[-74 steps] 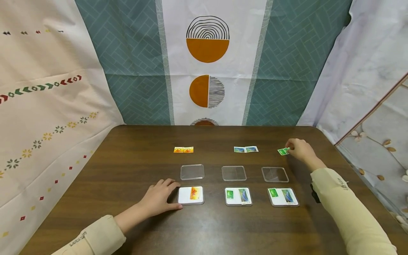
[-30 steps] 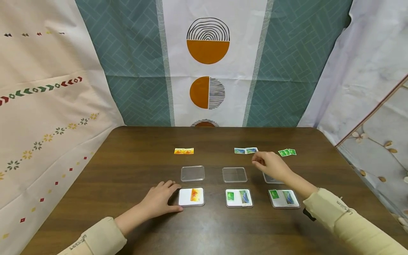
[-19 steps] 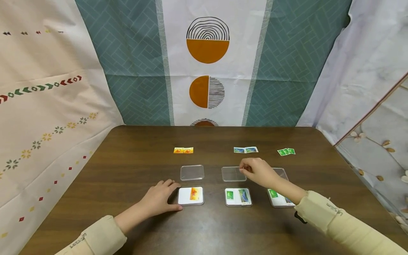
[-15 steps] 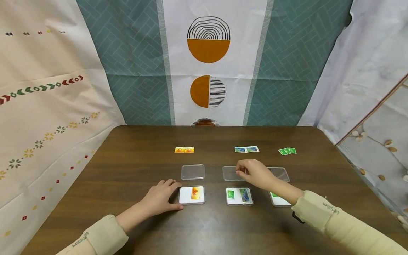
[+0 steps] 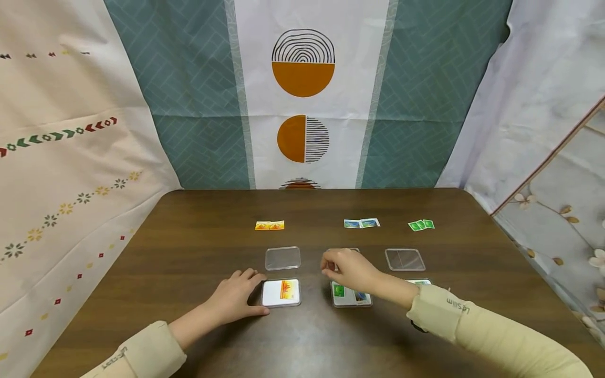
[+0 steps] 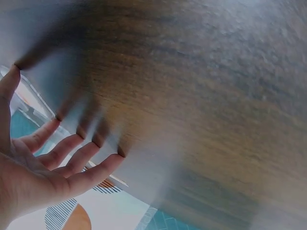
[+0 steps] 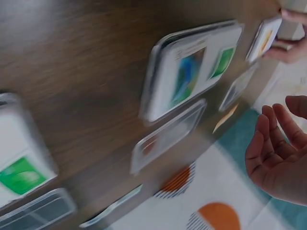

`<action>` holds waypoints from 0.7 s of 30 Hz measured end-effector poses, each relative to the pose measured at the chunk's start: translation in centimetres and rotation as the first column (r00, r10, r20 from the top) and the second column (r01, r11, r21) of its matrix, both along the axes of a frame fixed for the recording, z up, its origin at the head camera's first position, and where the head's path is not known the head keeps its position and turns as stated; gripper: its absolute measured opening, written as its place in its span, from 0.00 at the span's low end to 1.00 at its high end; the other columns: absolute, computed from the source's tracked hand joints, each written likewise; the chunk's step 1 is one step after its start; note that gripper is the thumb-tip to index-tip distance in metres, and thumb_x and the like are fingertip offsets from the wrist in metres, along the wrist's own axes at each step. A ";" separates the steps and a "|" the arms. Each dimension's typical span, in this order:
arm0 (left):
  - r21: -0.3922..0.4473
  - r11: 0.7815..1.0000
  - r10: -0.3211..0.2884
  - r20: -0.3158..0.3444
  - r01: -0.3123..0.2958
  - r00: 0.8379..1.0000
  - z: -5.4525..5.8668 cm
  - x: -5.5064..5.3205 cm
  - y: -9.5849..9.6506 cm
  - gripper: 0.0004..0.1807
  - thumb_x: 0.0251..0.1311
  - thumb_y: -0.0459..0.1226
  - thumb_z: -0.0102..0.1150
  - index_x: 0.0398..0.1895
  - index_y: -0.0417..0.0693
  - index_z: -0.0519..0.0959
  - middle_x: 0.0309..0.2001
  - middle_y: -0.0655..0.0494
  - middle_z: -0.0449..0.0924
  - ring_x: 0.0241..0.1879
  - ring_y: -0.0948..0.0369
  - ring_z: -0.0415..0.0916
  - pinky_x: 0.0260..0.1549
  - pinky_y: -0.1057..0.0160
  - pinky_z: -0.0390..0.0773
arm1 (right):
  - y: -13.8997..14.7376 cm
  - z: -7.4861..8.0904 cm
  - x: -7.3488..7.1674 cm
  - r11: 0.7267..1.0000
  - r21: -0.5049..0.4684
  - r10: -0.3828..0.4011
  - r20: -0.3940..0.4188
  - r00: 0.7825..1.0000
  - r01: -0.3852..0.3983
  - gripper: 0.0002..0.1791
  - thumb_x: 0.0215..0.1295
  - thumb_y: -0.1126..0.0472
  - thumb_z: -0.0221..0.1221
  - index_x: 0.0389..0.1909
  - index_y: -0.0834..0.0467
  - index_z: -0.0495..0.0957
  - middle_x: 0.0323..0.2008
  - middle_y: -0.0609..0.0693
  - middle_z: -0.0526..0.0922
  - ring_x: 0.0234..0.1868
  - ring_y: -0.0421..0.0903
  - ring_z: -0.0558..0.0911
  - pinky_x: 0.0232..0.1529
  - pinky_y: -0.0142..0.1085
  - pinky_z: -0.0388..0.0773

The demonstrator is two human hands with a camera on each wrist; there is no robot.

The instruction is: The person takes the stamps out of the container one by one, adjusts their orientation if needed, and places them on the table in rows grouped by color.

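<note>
My left hand (image 5: 238, 296) rests at the left end of a clear case (image 5: 271, 294) with a white insert and an orange stamp (image 5: 287, 290). Its thumb and index fingertips touch near the case's corners; in the left wrist view the fingers are spread and relaxed. My right hand (image 5: 350, 269) hovers over the middle case (image 5: 347, 301), which holds a green stamp (image 5: 338, 291) and a blue one, partly hidden. The right wrist view shows its fingers loosely curled, a gap at the thumb, and no stamp between them. Behind it lies the middle clear lid (image 7: 168, 136).
Left lid (image 5: 282, 259) and right lid (image 5: 405, 260) lie behind their cases. The right case (image 5: 418, 282) is mostly hidden by the forearm. Farther back lie orange stamps (image 5: 269, 226), blue stamps (image 5: 361, 223) and green stamps (image 5: 420, 225). Patterned cloths hang around the table (image 5: 212, 210).
From the green stamps, my right hand has moved left and nearer, past the blue stamps and the middle lid, to the middle case. My left hand has stayed at the left case.
</note>
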State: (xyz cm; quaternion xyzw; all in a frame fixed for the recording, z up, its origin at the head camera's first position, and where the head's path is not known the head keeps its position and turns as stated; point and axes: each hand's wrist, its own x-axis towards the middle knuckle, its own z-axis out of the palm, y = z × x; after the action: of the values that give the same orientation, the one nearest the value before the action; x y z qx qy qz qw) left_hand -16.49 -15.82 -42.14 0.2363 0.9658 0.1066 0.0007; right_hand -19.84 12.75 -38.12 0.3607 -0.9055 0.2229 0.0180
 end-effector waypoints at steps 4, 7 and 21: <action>-0.007 1.000 0.004 0.023 -0.003 1.000 0.1 -0.1 0.0 0.38 0.40 0.57 0.71 0.53 0.45 0.75 0.47 0.47 0.76 0.43 0.47 0.74 0.33 0.45 0.77 | -1.6 -0.2 0.4 0.998 0.047 0.034 -0.016 0.999 -0.034 0.03 0.59 0.61 0.63 0.32 0.55 0.78 0.27 0.43 0.77 0.26 0.37 0.71 0.28 0.26 0.68; -0.015 1.000 0.018 0.032 -0.017 0.999 0.1 -0.2 -0.1 0.39 0.40 0.57 0.71 0.54 0.45 0.75 0.47 0.48 0.76 0.44 0.47 0.74 0.34 0.45 0.77 | -2.6 -0.7 0.5 0.996 0.064 0.064 -0.027 0.998 -0.063 0.06 0.58 0.60 0.64 0.34 0.56 0.78 0.29 0.46 0.78 0.29 0.40 0.74 0.30 0.28 0.70; -0.024 0.999 0.022 0.034 -0.021 0.999 -0.2 -0.3 -0.1 0.39 0.41 0.59 0.70 0.54 0.45 0.75 0.48 0.48 0.76 0.45 0.47 0.75 0.35 0.44 0.77 | -5.0 -2.5 0.7 0.997 0.065 0.029 0.018 0.999 -0.030 0.12 0.57 0.55 0.65 0.37 0.58 0.78 0.35 0.49 0.81 0.35 0.43 0.79 0.35 0.32 0.75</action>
State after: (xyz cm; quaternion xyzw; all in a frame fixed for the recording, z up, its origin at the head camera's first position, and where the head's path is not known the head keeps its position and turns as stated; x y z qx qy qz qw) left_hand -16.77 -15.89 -42.37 0.2241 0.9693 0.0993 0.0189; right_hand -19.12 7.72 -40.58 0.3726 -0.9070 0.1964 -0.0050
